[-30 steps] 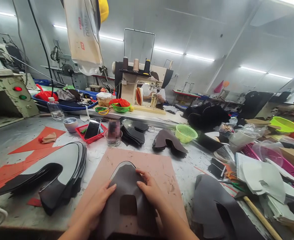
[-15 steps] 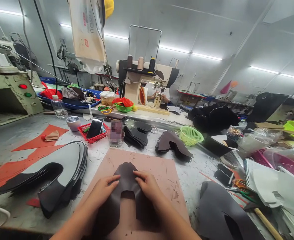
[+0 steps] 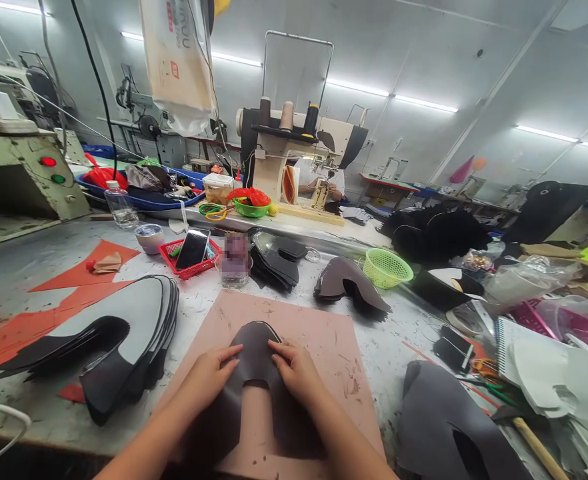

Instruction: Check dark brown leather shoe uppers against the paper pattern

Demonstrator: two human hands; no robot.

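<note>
A dark grey, U-shaped shoe upper piece (image 3: pixel 254 357) lies on a pinkish board (image 3: pixel 329 340), its rounded end pointing away from me. My left hand (image 3: pixel 211 375) grips its left edge near the rounded end, thumb and fingers close together. On the opposite edge, my right hand (image 3: pixel 297 370) holds the piece in the same way. Both forearms cover parts of its two legs. Through the gap between the legs the board shows. Left of the board is a stack of similar pieces (image 3: pixel 147 320) with pale undersides.
More dark pieces (image 3: pixel 439 413) lie at the right, with a wooden-handled tool (image 3: pixel 539 447) beside them. Beyond the board stand a red basket (image 3: pixel 187 270), a light green basket (image 3: pixel 387 270) and another dark stack (image 3: pixel 347 280). A sewing machine (image 3: pixel 269 177) stands behind, with a person partly hidden there.
The rounded end of the piece looked more angular before; now its outline is smoother and a thin edge shows along it. Both hands keep nearly the same place. The camera view has shifted slightly.
</note>
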